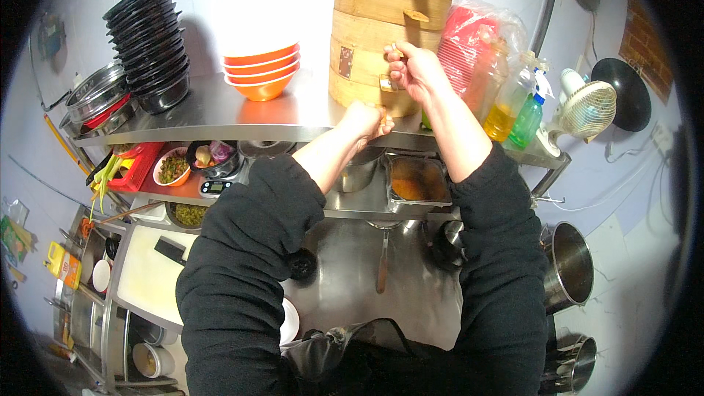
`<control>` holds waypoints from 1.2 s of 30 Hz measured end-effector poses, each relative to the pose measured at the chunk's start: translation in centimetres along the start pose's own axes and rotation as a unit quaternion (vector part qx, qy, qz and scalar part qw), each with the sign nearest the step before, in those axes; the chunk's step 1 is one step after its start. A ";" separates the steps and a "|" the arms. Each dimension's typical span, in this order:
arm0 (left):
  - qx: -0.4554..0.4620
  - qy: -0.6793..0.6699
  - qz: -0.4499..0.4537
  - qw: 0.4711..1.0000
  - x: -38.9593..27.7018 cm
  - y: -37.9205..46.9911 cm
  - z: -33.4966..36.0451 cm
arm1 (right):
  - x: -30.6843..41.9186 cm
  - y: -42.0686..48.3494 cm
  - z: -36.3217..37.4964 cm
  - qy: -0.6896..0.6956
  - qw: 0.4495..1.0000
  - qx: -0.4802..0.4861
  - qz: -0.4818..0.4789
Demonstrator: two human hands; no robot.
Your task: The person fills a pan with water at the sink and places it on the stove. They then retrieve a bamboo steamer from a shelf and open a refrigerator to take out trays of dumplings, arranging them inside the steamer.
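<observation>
A tall stack of bamboo steamers (357,38) stands on the upper steel shelf (203,104) in front of me. Small wooden tabs, such as this handle (416,15), stick out from its side. My right hand (419,71) is closed around one tab at mid-height. Lower down, near the base, my left hand (360,124) has its fingers curled on another tab, mostly covered by them. Between the hands a small plate (388,83) shows on the steamer's side. Both forearms reach forward over the shelf edge.
Left on the shelf are orange bowls (261,80) and stacked black bowls (157,55). To the right stand wrapped red containers (467,44), a green spray bottle (526,121) and a fan (588,107). Beneath sit a food pan (415,181), a digital scale (215,187) and a cutting board (148,280).
</observation>
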State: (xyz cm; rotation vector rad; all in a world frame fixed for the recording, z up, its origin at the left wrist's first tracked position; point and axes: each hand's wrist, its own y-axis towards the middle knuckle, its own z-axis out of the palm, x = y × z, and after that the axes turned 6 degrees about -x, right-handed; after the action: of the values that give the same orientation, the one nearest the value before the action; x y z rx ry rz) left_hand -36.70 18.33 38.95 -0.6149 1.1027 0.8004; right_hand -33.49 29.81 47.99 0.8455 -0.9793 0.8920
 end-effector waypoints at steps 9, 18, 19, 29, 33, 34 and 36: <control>0.020 -0.061 0.025 0.998 -0.2 -3.2 -2.3 | -1.0 -3.3 3.6 0.047 0.995 -0.042 -0.082; 0.066 -0.170 -0.076 0.980 -0.7 -5.1 -5.4 | -1.0 -5.1 4.7 0.069 0.990 -0.029 -0.116; 0.075 -0.159 -0.076 0.982 -0.7 -5.3 -5.4 | -0.8 -5.2 4.7 0.067 0.990 -0.026 -0.119; 0.069 -0.168 -0.099 0.978 -0.2 -6.5 -5.6 | -0.8 -7.2 5.5 0.062 0.993 -0.043 -0.096; 0.061 -0.173 -0.089 0.979 0.1 -6.2 -5.4 | -1.2 -7.2 5.2 0.071 0.994 -0.033 -0.081; 0.062 -0.182 -0.088 0.977 0.1 -6.0 -5.3 | -1.3 -7.0 5.1 0.067 0.994 -0.031 -0.077; 0.069 -0.181 -0.095 0.976 0.1 -5.6 -5.3 | -1.3 -6.6 5.0 0.065 0.995 -0.030 -0.071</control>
State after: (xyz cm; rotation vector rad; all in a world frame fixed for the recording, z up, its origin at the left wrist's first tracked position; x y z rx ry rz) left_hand -34.96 11.00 37.27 -0.4292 0.7459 0.6328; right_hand -29.50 22.52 47.21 0.7867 -0.8184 0.7827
